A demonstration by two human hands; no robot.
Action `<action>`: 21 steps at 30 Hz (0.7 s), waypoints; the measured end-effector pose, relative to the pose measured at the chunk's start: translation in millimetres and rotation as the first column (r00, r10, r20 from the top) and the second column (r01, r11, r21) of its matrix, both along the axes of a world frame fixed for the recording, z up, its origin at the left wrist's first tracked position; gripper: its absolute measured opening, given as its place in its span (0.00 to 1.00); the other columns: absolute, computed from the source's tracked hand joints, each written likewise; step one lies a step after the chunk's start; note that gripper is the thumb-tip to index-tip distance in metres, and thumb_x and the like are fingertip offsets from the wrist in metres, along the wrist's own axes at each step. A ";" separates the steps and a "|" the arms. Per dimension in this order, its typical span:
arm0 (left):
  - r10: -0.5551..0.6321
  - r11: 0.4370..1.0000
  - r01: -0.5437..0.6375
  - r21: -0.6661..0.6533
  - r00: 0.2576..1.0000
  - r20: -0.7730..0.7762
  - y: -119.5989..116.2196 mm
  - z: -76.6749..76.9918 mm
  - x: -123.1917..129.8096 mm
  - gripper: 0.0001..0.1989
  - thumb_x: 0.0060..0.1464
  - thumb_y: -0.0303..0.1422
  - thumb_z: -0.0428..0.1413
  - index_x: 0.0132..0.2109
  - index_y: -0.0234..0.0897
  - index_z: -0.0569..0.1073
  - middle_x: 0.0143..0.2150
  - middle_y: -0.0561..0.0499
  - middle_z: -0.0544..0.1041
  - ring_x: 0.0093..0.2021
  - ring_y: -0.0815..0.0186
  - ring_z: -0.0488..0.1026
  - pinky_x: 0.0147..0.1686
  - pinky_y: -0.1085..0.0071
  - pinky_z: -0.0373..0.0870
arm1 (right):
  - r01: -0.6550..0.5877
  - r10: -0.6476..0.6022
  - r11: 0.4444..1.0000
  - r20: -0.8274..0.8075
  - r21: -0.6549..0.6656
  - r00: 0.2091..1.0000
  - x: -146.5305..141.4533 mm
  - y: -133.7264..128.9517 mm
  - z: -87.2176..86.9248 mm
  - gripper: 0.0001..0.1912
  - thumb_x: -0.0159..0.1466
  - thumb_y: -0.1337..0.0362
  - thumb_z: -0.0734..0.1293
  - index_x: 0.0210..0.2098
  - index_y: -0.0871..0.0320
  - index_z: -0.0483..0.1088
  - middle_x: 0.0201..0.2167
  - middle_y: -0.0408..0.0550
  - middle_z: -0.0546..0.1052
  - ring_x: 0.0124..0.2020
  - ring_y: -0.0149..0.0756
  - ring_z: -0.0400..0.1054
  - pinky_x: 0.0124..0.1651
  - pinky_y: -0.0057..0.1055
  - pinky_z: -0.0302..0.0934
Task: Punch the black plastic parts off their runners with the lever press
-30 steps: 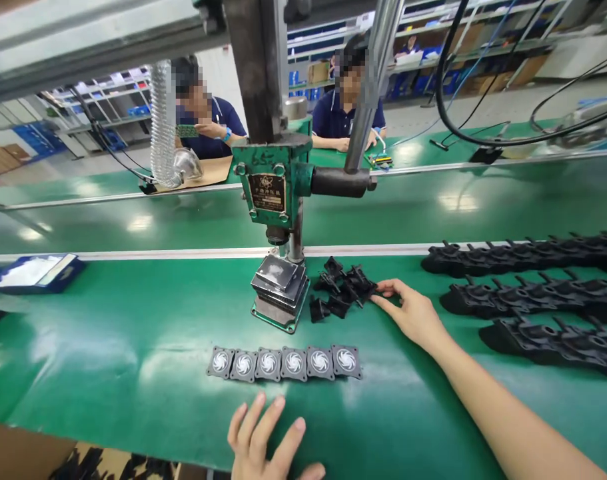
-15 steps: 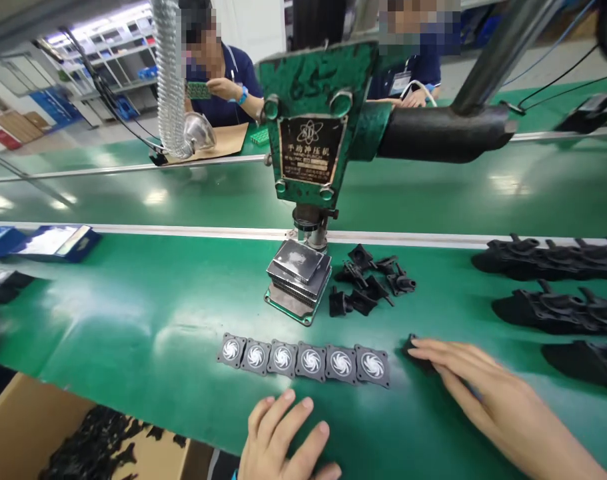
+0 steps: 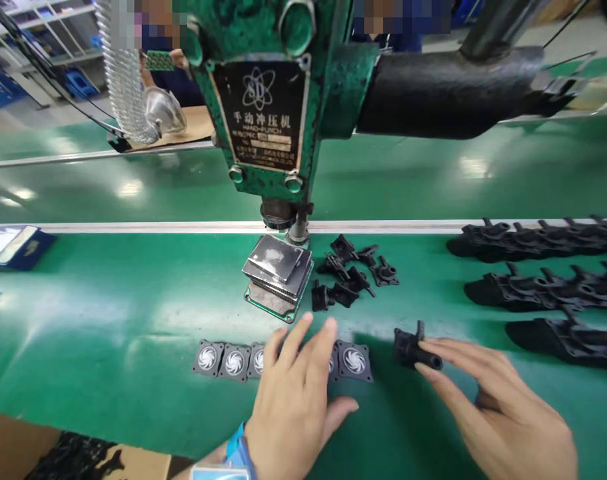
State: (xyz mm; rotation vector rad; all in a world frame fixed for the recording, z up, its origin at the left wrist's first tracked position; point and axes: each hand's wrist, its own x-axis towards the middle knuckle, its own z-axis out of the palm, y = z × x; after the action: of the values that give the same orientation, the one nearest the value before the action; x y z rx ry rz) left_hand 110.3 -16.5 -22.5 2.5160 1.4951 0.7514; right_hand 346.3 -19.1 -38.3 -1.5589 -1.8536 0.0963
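Between the thumb and fingers of my right hand [image 3: 498, 400] is a black plastic pump cover [image 3: 407, 348] with two pipe stubs, held just above the green bench. My left hand [image 3: 293, 393], a blue strap on its wrist, reaches with fingers stretched over a row of square dark plates [image 3: 354, 362] with white swirl-shaped impellers in them. It hides the middle plates; whether it touches them I cannot tell. Beyond the row, several loose black pump covers [image 3: 356, 280] lie in a heap beside a stack of metal blocks [image 3: 278, 260].
A green hand press [image 3: 263, 120] overhangs the metal blocks, its black arm going right. Rows of black parts [image 3: 543, 287] line the right side. A blue bin [image 3: 20, 250] sits at left, a cardboard box [image 3: 143, 463] below. Across the bench, a person holds a green board [image 3: 159, 61].
My left hand has moved forward over the plates. My right hand has turned the pump cover so its pipe stubs show. The view has shifted closer to the press.
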 end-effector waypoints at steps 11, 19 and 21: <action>-0.031 0.962 0.027 -0.270 0.999 -0.009 20.6 9.4 16.0 0.55 0.50 0.23 0.62 0.71 0.33 0.31 0.47 0.47 0.80 0.55 0.55 0.70 0.52 0.55 0.63 | -0.255 0.248 0.964 0.093 0.078 0.964 -40.0 5.2 13.5 0.07 0.68 0.64 0.64 0.42 0.53 0.75 0.38 0.43 0.80 0.40 0.32 0.72 0.45 0.32 0.61; -0.056 0.944 0.064 -0.323 0.998 0.035 22.7 10.2 16.1 0.55 0.51 0.21 0.60 0.71 0.37 0.29 0.45 0.50 0.79 0.53 0.55 0.69 0.52 0.54 0.58 | -0.276 0.271 0.960 0.091 0.041 0.958 -44.9 10.0 19.8 0.09 0.70 0.65 0.61 0.40 0.55 0.74 0.38 0.42 0.79 0.40 0.30 0.71 0.45 0.30 0.56; -0.055 0.942 0.067 -0.329 0.998 0.044 22.8 9.3 16.2 0.55 0.50 0.21 0.61 0.71 0.38 0.29 0.46 0.51 0.79 0.52 0.55 0.69 0.53 0.53 0.56 | -0.273 0.266 0.961 0.114 0.048 0.957 -46.5 8.7 20.3 0.09 0.70 0.66 0.61 0.41 0.56 0.74 0.39 0.43 0.79 0.40 0.30 0.71 0.45 0.31 0.56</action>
State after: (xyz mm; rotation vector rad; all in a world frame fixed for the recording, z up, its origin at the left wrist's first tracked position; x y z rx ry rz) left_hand 126.5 6.3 -13.2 2.2742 1.3912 0.4841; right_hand 299.7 -10.4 -18.1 -1.2824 -2.1256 0.0789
